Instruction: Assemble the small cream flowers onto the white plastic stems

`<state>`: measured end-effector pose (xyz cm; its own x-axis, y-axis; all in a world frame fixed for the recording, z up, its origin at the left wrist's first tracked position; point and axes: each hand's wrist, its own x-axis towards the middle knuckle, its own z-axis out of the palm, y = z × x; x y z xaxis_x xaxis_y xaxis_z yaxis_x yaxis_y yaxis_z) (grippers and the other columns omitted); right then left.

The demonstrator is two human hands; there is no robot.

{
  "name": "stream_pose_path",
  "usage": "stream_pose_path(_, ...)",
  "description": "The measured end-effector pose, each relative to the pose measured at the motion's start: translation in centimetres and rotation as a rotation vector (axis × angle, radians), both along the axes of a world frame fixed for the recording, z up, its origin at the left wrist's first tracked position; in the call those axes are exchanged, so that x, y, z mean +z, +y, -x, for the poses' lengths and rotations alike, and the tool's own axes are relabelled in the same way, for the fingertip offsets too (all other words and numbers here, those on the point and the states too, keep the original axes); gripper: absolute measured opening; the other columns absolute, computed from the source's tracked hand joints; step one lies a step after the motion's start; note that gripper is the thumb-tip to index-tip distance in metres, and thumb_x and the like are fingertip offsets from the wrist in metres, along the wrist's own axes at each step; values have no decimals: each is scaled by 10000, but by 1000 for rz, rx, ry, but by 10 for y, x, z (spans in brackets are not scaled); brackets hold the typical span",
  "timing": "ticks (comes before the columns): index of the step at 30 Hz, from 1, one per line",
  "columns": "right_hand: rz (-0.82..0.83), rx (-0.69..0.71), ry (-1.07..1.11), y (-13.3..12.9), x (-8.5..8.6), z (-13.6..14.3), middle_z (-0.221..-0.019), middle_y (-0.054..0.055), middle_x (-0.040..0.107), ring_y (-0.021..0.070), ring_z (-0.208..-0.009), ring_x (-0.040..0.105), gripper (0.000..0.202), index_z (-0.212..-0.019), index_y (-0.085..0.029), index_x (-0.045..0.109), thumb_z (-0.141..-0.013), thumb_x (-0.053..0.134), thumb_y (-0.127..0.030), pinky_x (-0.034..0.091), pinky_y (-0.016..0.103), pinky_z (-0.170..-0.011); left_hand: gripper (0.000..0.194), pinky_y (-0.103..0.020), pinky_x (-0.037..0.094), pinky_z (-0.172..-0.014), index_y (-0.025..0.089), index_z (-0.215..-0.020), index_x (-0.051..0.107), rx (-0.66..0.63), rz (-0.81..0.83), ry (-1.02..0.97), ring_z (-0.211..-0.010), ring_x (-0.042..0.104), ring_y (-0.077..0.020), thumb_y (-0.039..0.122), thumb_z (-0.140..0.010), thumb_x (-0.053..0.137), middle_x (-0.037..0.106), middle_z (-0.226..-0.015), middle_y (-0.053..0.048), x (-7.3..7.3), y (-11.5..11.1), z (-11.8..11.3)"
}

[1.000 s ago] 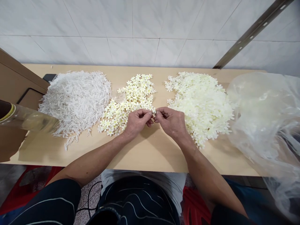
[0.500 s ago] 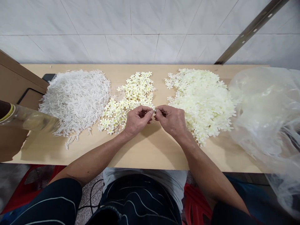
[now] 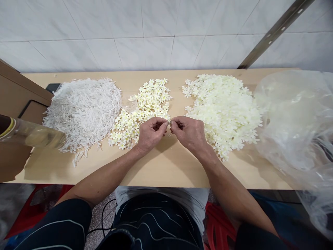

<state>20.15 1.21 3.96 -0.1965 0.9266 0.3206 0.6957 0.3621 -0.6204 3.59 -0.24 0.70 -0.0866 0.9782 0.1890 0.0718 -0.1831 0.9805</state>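
My left hand [image 3: 152, 133] and my right hand [image 3: 189, 133] meet fingertip to fingertip over the middle of the table. Both are pinched on something small and pale, mostly hidden by the fingers. Behind and beside my left hand lies a pile of small flowers with yellow centres [image 3: 149, 100]. Right of my right hand spreads a larger heap of pale cream flowers [image 3: 226, 111]. Farther left is a heap of thin white stems [image 3: 84, 109].
A clear plastic jar [image 3: 33, 133] and a cardboard box [image 3: 15, 90] stand at the left. A large translucent plastic bag [image 3: 296, 118] covers the right end of the wooden table [image 3: 161, 173]. Behind is a tiled wall [image 3: 156, 52].
The view has shifted slightly. Both hands hold nearly the same pinched pose, with the fingertips still together.
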Motion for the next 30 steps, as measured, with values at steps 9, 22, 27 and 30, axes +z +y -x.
stream_pose_path(9, 191, 13, 230, 2, -4, 0, -718, 19, 765, 186, -675, 756, 177, -907, -201, 777, -919, 621, -284, 567, 258, -638, 274, -263, 580, -548, 136, -864, 746, -58, 116, -161, -539, 660, -135, 409, -852, 750, 711, -672, -43, 2, 5, 1)
stream_pose_path(22, 188, 1, 270, 1, -12, 4, -801, 67, 763, 225, -728, 763, 407, -884, -205, 697, -890, 702, -612, 628, 301, -630, 179, -272, 547, -701, 207, -932, 785, 109, -135, 138, -695, 659, -147, 363, -880, 717, 742, -816, -43, -5, -1, 5)
stream_pose_path(27, 281, 20, 360, 0, -10, 8, -791, 48, 758, 202, -686, 763, 333, -894, -200, 704, -929, 671, -530, 629, 280, -595, 135, -283, 530, -749, 220, -943, 791, 99, -255, 251, -750, 661, -157, 297, -903, 686, 746, -877, -56, -5, -1, 8)
stream_pose_path(30, 272, -19, 347, 0, -9, 9, -782, 41, 756, 193, -665, 757, 232, -883, -196, 705, -929, 660, -420, 621, 273, -585, 150, -275, 544, -725, 208, -956, 786, 114, -322, 279, -739, 678, -152, 298, -918, 672, 755, -872, -55, -8, 1, 8)
